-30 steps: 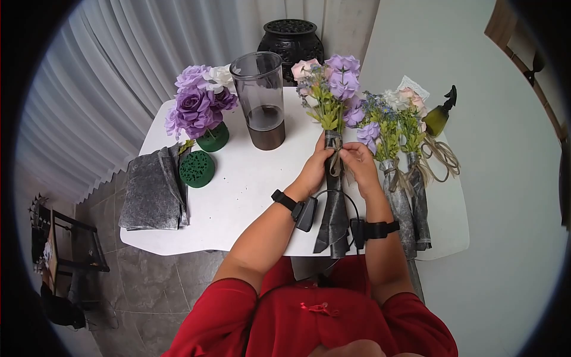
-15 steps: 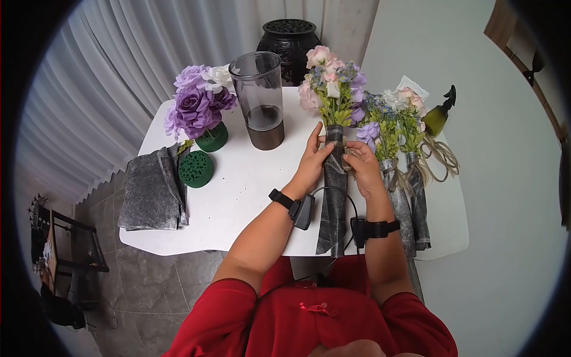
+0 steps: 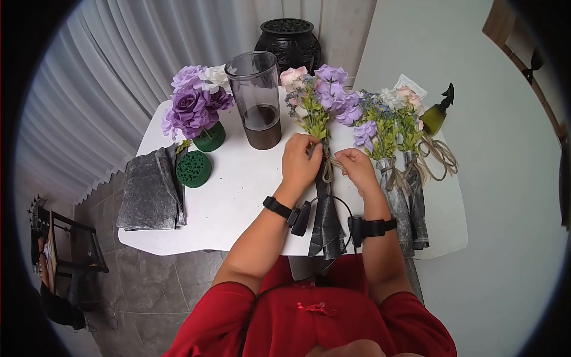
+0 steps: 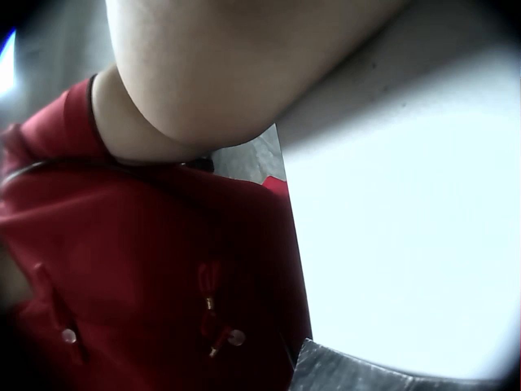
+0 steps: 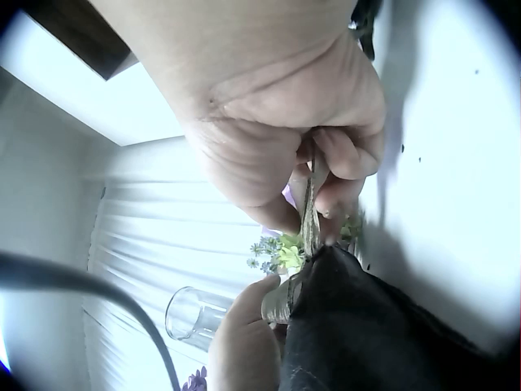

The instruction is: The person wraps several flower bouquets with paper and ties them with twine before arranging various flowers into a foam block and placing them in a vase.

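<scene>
A bouquet of purple and pink flowers, its stems wrapped in dark grey paper, lies at the front middle of the table. My left hand grips its neck from the left, just below the leaves. A twine bow hangs around the wrap. From the right, my right hand pinches a strand of that twine, and the right wrist view shows the twine between thumb and fingers. The left wrist view misses the left hand; only a corner of grey paper shows there.
Two wrapped bouquets lie to the right, with loose twine and a green spray bottle. Left stand a tall glass vase, purple roses, green floral foam and folded grey paper.
The bouquet turned to show pink flowers, then turned back with the purple ones and the bow facing up. My left hand shifted from the wrap's side to over its neck.
</scene>
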A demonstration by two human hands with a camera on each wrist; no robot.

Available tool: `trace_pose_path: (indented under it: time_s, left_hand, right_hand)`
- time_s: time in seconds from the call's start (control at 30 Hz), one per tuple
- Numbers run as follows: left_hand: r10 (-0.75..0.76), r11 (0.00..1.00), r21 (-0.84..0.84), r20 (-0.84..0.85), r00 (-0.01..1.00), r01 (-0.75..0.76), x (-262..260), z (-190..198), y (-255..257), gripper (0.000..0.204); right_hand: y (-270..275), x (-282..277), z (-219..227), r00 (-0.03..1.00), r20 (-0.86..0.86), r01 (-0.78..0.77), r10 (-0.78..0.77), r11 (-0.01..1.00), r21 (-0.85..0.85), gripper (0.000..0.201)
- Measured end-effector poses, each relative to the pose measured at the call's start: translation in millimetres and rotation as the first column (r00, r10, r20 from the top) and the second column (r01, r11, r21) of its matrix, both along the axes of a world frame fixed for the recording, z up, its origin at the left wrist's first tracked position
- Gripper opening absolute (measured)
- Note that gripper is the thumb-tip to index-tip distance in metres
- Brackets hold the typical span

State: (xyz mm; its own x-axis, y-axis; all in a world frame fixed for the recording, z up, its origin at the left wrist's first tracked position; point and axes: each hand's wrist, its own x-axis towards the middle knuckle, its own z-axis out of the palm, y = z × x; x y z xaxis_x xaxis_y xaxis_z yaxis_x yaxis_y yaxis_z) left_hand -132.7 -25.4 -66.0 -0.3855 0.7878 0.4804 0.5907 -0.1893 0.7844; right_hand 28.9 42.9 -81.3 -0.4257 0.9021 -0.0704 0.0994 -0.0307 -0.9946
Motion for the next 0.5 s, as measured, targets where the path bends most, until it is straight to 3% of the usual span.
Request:
trace_pose_path:
  time_s: [0.03,0.07,0.13,0.2,0.3,0.37,0.43,0.5]
  left_hand:
    - [-0.054,0.995,0.078,-0.099,0.994,0.062,1,0,0,0.017]
    - [-0.054,0.995,0.08,-0.1,0.994,0.062,3,0,-1,0.017]
    - [-0.181,0.976,0.079,-0.228,0.957,0.204,9,2,-8,0.021]
    - [-0.198,0.977,0.036,-0.202,0.959,0.21,10,2,-10,0.024]
    - [-0.24,0.967,-0.109,-0.08,0.967,0.231,3,-6,-6,0.028]
    - [-0.331,0.918,-0.2,0.091,0.939,0.343,-5,-7,-3,0.031]
    - [-0.397,0.884,-0.205,0.148,0.906,0.421,-16,-12,1,0.034]
    - [-0.454,0.841,-0.205,0.236,0.859,0.501,-20,-16,5,0.042]
  right_hand:
    - [0,0,0,1.0,-0.012,-0.008,0.008,1.0,0.0,0.017]
    - [0,0,1,1.0,-0.012,-0.008,0.008,1.0,0.003,0.017]
    - [-2,-1,5,0.995,-0.092,0.029,-0.028,1.0,0.009,0.016]
    - [-2,-3,7,0.994,-0.107,0.039,-0.035,0.999,0.031,0.016]
    - [-2,-4,4,0.988,-0.151,0.052,-0.043,0.997,0.058,0.015]
    - [-3,-4,4,0.983,-0.179,0.06,-0.048,0.996,0.066,0.015]
    - [-10,-4,18,0.984,-0.156,0.074,-0.08,0.996,-0.041,0.016]
    - [-6,-5,9,0.973,-0.22,0.059,-0.067,0.997,-0.041,0.016]
